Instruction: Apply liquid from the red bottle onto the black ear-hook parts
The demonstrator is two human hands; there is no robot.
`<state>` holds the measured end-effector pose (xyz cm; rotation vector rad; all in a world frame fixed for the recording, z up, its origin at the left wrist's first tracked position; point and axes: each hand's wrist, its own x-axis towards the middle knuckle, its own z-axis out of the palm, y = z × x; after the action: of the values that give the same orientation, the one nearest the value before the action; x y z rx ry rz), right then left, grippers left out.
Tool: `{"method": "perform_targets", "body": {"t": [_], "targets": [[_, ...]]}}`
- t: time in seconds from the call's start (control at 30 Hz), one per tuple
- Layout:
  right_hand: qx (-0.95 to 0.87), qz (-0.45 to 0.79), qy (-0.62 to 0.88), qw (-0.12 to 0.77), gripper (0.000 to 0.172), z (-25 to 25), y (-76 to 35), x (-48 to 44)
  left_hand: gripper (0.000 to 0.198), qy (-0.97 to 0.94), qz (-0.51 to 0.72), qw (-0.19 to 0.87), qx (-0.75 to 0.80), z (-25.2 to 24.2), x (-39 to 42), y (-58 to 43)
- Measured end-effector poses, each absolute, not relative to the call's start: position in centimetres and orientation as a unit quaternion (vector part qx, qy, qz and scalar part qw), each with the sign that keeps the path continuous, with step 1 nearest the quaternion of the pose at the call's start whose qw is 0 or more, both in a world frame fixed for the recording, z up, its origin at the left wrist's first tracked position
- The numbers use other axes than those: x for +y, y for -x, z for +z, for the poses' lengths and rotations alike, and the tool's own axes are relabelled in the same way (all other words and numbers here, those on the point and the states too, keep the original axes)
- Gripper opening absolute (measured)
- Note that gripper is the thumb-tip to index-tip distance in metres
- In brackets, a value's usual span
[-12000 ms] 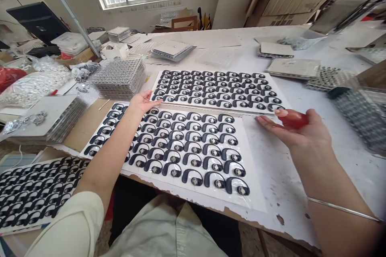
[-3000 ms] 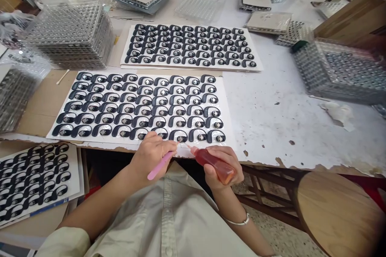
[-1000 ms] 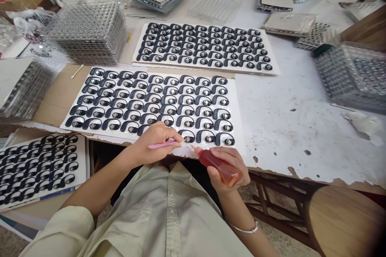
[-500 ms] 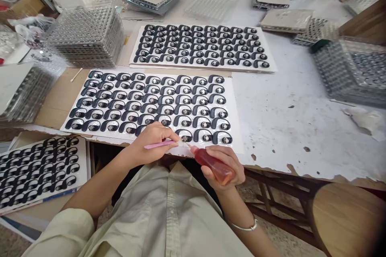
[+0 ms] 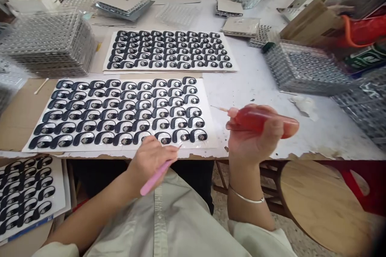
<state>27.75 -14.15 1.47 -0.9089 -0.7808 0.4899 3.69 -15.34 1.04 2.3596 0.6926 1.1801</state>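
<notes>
Our left hand (image 5: pixel 150 164) has its fingers curled shut on a pink plastic stick (image 5: pixel 155 182), whose tip sits just above the front row of black ear-hook pieces (image 5: pixel 183 136). These lie on a white sheet (image 5: pixel 209 108) on the desk (image 5: pixel 310 136), at nine o'clock from our right hand (image 5: pixel 251 144). That hand's fingers wrap a red squeeze bottle (image 5: pixel 256 118), its thin nozzle pointing toward nine o'clock. A hard squeeze could drip liquid on the sheet; a slip of the stick could knock a piece out of line.

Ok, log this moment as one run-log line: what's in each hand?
left hand: pink stick, by black hook-shaped parts | right hand: red squeeze bottle, right of white sheet
</notes>
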Motion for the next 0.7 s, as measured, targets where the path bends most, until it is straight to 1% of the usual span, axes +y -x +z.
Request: {"method": "perform_targets", "body": {"t": [0.07,0.13,0.27,0.37,0.6,0.7], "targets": [[-0.374,0.25,0.425,0.785,0.032,1.6,-27.5,-13.5,0.017,-0.863,0.416,0.14,0.251,0.4,-15.8,-5.0],[-0.383,0.264,0.426,0.777,0.035,1.3,-26.6,-13.2,0.018,-0.877,0.393,0.098,0.259,-0.4,-16.0,-5.7],[-0.403,0.272,0.417,0.768,0.038,0.2,-24.9,-13.1,0.019,-0.889,0.364,0.077,0.269,-1.4,-15.9,-5.8],[-0.431,0.25,0.418,0.759,0.039,-0.1,-24.5,-13.3,0.018,-0.892,0.354,0.064,0.272,-1.6,-15.9,-5.8],[-0.504,0.219,0.437,0.712,0.034,-0.2,-24.8,-14.1,0.012,-0.893,0.353,0.004,0.28,-0.5,-16.1,-6.8],[-0.543,0.19,0.437,0.691,0.03,-0.5,-24.8,-14.3,0.014,-0.894,0.346,-0.024,0.285,-0.1,-16.3,-7.2]]}}
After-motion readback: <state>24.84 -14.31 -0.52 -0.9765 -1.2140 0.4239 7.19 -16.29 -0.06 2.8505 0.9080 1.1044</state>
